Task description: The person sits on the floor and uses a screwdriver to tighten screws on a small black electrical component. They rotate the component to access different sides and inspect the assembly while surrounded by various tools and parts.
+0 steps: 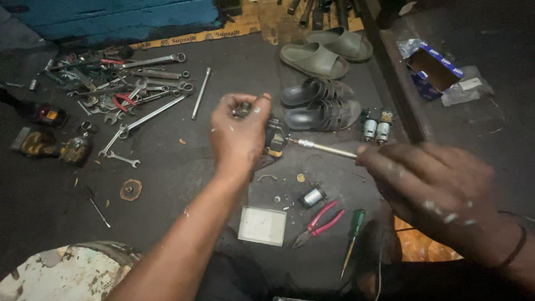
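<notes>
Two bare hands worked over a dark, grimy floor [184, 167]. The left hand [239, 134] was curled shut around a small black mechanical part [274, 136], held just above the floor near its middle; the fingers hid most of the part, so only a blocky dark body with a darker, worn face showed past the knuckles. The right hand [432, 187] was closed in a pinch on one long screwdriver with a slim silver metal shaft [326, 147], whose tip met the black part from the right.

Below the hands lay one pair of pink-handled pliers [319, 223], one green-handled screwdriver [353, 239], one small square white card [262, 226] and one short silver-and-black cylinder [311, 197]. One round rusty disc [131, 189] lay to the left of the forearm.

Toward the far left corner of the floor a heap of steel spanners [139, 95] was spread out, too tangled to count exactly, with one pair of red-handled pliers [123, 102] in it and one long thin steel rod [201, 93] at its right edge. At the left edge sat two yellow-and-black power tool bodies [53, 146].

Along the far edge stood four sandals: two plain olive-green rubber slides [329, 53] and two dark strapped sandals [320, 103] just behind the black part. Right of these stood two small silver cylindrical motors [376, 127] side by side. One torn blue-and-white cardboard box [432, 69] lay at the far right corner.
</notes>
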